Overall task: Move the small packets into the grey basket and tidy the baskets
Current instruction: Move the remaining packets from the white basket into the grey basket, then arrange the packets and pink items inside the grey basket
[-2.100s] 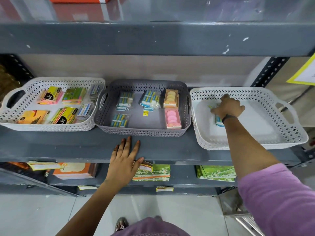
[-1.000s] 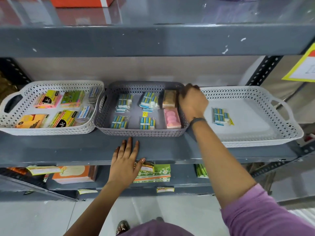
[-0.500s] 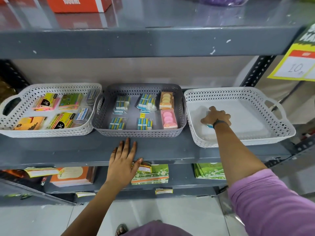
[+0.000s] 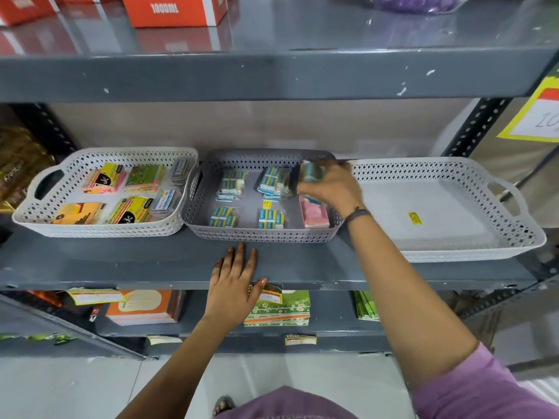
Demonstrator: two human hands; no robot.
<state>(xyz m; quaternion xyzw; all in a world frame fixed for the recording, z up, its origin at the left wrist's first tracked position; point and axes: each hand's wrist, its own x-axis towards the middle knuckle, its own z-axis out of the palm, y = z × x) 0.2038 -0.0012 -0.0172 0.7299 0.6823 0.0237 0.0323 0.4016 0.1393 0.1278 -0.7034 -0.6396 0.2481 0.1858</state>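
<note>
A grey metal shelf [image 4: 151, 267] carries three perforated baskets in a row. At 3 o'clock, the white basket [image 4: 514, 234] holds only a small yellow sticker [image 4: 415, 218] on its floor. At 9 o'clock, a second white basket [image 4: 99, 229] is filled with bright sticky-note pads [image 4: 145, 176]. Between them, touching the left one, sits the grey basket [image 4: 260, 235], with blue-and-white small packets [image 4: 228, 182] spread over its floor and a pink pack [image 4: 314, 216] at its right wall. The right hand [image 4: 332, 189] reaches over the grey basket's far right corner, fingers closed around a blurred small packet [image 4: 311, 173] held above the basket. The left hand [image 4: 233, 282] lies open and flat, palm down, at the shelf's front edge, 6 o'clock of the grey basket.
</note>
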